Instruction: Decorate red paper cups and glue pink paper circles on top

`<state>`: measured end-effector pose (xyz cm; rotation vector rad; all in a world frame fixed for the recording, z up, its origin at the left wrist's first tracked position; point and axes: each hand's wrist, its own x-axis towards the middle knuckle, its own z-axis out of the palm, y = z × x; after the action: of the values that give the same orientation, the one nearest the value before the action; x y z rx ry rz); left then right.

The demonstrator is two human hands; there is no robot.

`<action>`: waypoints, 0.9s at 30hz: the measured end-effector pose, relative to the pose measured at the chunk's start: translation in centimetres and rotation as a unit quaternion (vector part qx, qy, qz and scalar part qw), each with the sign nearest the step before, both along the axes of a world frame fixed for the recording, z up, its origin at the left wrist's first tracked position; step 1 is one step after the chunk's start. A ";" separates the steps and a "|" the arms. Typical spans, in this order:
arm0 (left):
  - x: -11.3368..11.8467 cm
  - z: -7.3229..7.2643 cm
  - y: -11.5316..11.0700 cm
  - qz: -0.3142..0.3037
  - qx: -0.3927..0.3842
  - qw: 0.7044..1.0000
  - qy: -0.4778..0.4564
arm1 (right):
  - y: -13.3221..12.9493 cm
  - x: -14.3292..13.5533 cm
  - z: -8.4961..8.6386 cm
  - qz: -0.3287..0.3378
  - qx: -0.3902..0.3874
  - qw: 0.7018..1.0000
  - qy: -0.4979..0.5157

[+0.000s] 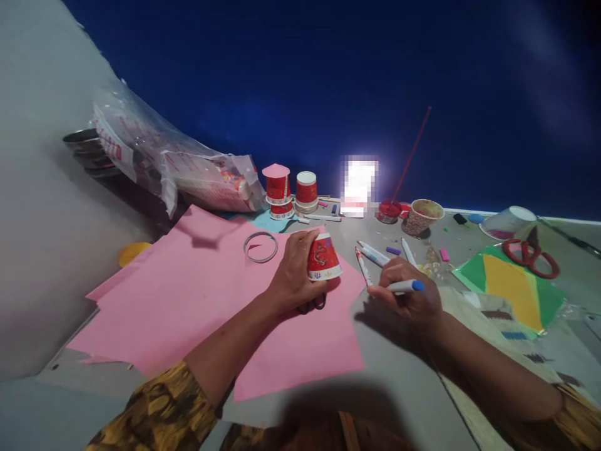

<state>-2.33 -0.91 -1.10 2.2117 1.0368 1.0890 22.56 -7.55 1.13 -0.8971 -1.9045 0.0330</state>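
Observation:
My left hand (295, 269) is closed around a red paper cup (325, 258), held upside down and slightly tilted over pink paper (188, 294). Small drawn marks run along the cup's white rim, with a curling design on its side. Fingers of my right hand (410, 294) grip a white marker (404, 286) with a blue end pointing right. Its fingertips are beside a red-stained white pen (362, 264); I cannot tell whether they touch it. Another white marker (374, 254) lies just beyond. Dark scissor loops (312, 305) show partly below my left hand.
Behind stand stacked red cups (278, 188) with a pink cone top, and another cup stack (307, 191). A tape ring (260, 247) lies on the paper. Rightward are a brown-stained cup (422, 218), red-handled scissors (530, 258) and a green-yellow packet (511, 288). A plastic bag (201, 175) leans left.

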 end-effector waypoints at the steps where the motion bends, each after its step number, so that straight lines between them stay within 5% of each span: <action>1: 0.1 0.0 -0.1 -0.007 -0.003 1.000 0.002 | -0.1 -0.1 0.3 0.002 0.004 1.000 0.013; 6: 0.4 -0.2 -0.4 -0.024 -0.025 0.999 0.008 | -1.0 -1.0 1.6 0.048 -0.042 0.996 0.058; 10: 0.5 -0.4 -0.4 -0.030 -0.026 0.999 0.015 | -1.6 -2.0 1.4 -0.003 -0.094 0.995 0.020; 27: 0.6 -0.5 -0.5 -0.044 0.003 0.999 0.031 | -0.5 -3.0 0.5 0.069 -0.052 0.995 -0.046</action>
<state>-1.75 -1.40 -1.63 2.2859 0.9527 0.9918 19.54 -8.10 1.66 -0.8469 -2.0634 0.1779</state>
